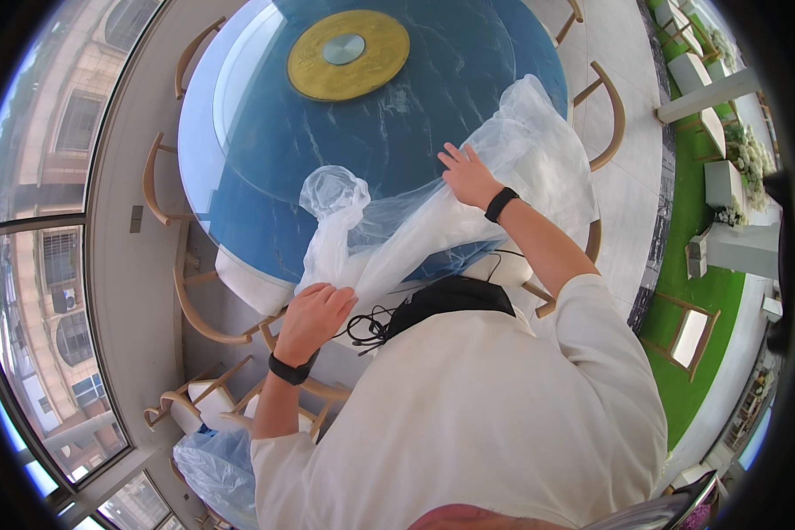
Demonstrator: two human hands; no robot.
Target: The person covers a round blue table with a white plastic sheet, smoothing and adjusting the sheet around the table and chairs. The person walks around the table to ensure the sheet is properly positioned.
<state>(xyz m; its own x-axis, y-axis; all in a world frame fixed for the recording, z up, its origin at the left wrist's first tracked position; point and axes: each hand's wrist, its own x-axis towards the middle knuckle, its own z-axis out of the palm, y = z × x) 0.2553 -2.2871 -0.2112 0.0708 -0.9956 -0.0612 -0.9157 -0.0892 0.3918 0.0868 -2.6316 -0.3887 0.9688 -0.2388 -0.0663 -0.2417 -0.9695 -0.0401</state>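
Note:
A thin, translucent white plastic sheet lies gathered and crumpled along the near edge of a round blue marble-patterned table. My left hand grips a bunched part of the sheet at the table's near left edge, its fingers curled over it. A twisted tuft of the sheet stands up just beyond that hand. My right hand rests on the sheet farther over the table, fingers spread, palm down. Whether its thumb pinches any film is hidden. Both wrists wear black bands.
A gold turntable disc with a silver centre sits at the table's far part. Wooden chairs surround the table. A black pouch and black cable are at my waist. A bluish plastic bag lies lower left, near stacked chairs.

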